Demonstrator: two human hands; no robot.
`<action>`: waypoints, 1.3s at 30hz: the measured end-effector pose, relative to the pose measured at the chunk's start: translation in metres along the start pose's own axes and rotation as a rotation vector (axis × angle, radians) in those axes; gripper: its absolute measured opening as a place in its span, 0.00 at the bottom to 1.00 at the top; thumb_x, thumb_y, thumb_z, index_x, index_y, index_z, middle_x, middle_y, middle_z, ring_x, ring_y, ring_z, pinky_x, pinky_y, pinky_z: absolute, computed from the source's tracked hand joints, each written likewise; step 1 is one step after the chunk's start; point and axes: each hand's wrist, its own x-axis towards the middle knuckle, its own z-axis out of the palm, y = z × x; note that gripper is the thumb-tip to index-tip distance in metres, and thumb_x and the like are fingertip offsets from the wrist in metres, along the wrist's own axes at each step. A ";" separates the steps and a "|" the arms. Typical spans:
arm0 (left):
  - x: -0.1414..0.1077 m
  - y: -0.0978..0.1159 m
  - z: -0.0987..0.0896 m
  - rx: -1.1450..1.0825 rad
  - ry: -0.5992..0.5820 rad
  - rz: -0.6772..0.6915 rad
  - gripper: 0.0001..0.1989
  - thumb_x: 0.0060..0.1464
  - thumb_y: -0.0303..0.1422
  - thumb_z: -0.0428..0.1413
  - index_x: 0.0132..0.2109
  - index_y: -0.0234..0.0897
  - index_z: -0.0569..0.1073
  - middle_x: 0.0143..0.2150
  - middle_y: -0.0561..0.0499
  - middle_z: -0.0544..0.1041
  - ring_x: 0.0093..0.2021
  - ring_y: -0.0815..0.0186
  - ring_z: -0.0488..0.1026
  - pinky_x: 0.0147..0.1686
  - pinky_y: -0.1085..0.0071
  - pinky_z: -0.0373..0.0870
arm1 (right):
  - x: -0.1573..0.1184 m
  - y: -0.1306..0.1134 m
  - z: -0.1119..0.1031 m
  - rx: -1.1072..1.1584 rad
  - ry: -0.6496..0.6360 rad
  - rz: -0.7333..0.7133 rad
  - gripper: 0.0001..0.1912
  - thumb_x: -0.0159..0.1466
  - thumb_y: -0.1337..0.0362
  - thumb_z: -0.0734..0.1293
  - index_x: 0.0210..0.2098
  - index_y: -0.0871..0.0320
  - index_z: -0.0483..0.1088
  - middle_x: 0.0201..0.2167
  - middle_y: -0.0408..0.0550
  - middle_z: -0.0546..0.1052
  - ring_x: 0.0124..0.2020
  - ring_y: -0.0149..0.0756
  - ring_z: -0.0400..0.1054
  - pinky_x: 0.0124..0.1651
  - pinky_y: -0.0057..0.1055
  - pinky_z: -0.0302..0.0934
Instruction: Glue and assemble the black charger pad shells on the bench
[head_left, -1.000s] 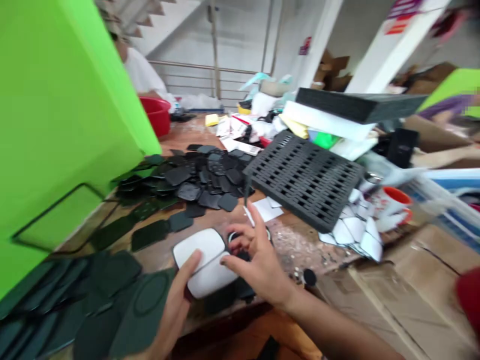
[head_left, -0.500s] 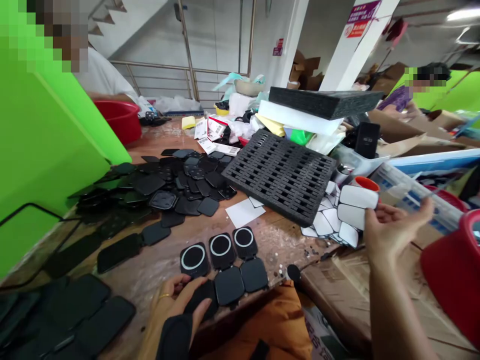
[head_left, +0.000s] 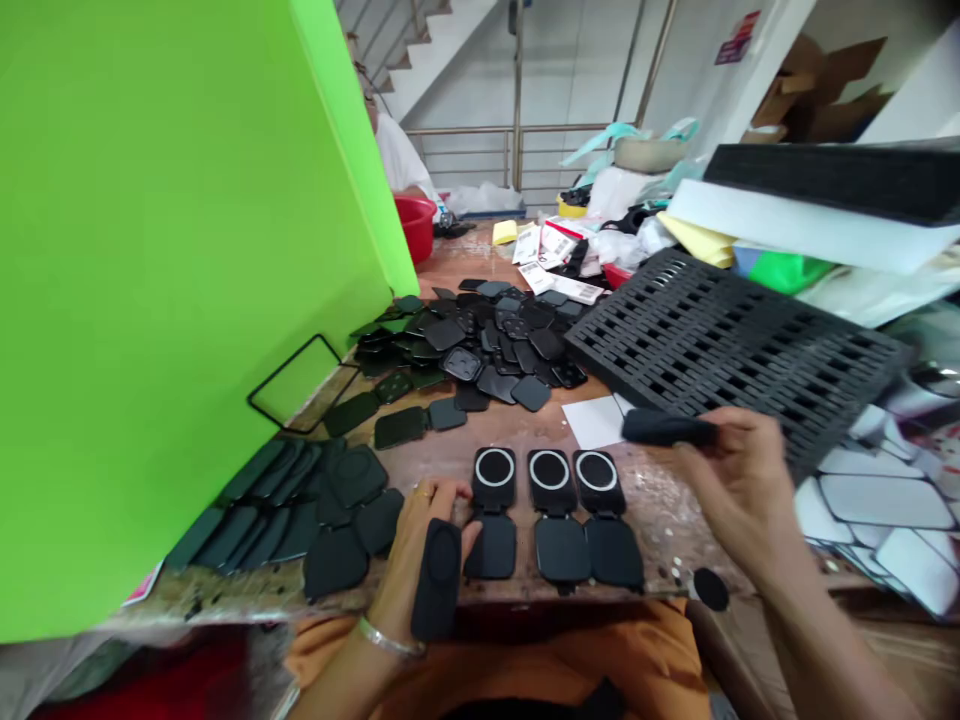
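Observation:
My left hand (head_left: 431,525) is curled at the left edge of the nearest folding charging pad (head_left: 491,545), thumb and fingers against it. A dark oblong panel (head_left: 436,580) lies across the back of this hand near the wrist. Two more folding charging pads, the middle one (head_left: 561,548) and the right one (head_left: 613,552), lie open alongside, each with a white ring on its far half. Above the table at right, my right hand (head_left: 739,480) pinches a dark flat panel (head_left: 667,428), seen nearly edge-on.
Loose black panels (head_left: 487,340) are heaped behind, more stacked panels (head_left: 255,510) at left beside a green partition (head_left: 187,250). A slotted black foam tray (head_left: 735,340) and white-faced pieces (head_left: 885,500) lie at right. A round black disc (head_left: 710,590) sits near the table edge.
The view has swung left. My right hand has come from the white-faced pieces toward the charging pads with a flat panel in it. My left hand stays at the left pad.

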 end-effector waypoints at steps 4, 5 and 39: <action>0.006 0.013 -0.012 -0.286 -0.012 -0.010 0.19 0.50 0.31 0.59 0.50 0.40 0.67 0.48 0.46 0.71 0.48 0.57 0.68 0.49 0.61 0.63 | -0.013 -0.041 0.050 0.196 -0.509 0.084 0.14 0.63 0.64 0.61 0.49 0.52 0.60 0.37 0.46 0.71 0.36 0.34 0.68 0.37 0.31 0.64; 0.007 0.017 -0.013 -0.357 -0.036 0.001 0.18 0.50 0.32 0.60 0.49 0.40 0.68 0.47 0.47 0.71 0.47 0.58 0.68 0.49 0.62 0.64 | -0.018 -0.050 0.060 0.199 -0.578 0.081 0.14 0.64 0.65 0.60 0.50 0.52 0.61 0.38 0.46 0.71 0.37 0.34 0.68 0.38 0.30 0.64; 0.003 -0.018 -0.027 -0.951 -0.190 -0.482 0.14 0.47 0.35 0.59 0.41 0.34 0.77 0.38 0.47 0.78 0.41 0.57 0.73 0.47 0.63 0.67 | -0.006 -0.048 0.098 0.513 -0.520 0.653 0.13 0.49 0.54 0.75 0.24 0.58 0.75 0.38 0.50 0.76 0.41 0.40 0.68 0.44 0.34 0.61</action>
